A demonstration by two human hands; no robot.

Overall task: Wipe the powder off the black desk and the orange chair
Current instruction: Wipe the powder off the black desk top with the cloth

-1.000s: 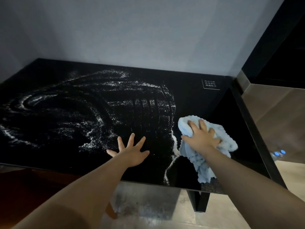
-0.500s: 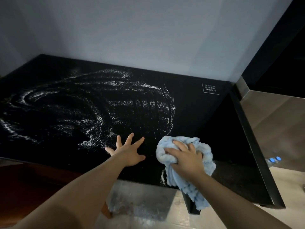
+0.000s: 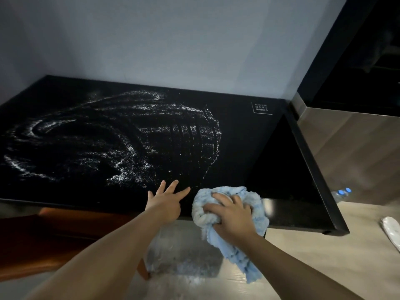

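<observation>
Black desk (image 3: 249,148), one cloth (image 3: 234,255), two hands (image 3: 166,204) (image 3: 231,219)

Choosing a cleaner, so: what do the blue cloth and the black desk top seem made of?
Blue cloth: soft fluffy pile, nubbly and matte, likely microfibre or terry. Black desk: smooth, glossy top that mirrors light near its front edge, perhaps glass or lacquer; cannot tell which.

Two blue-capped bottles (image 3: 342,193), perhaps a white wrapper (image 3: 391,232) nearby
</observation>
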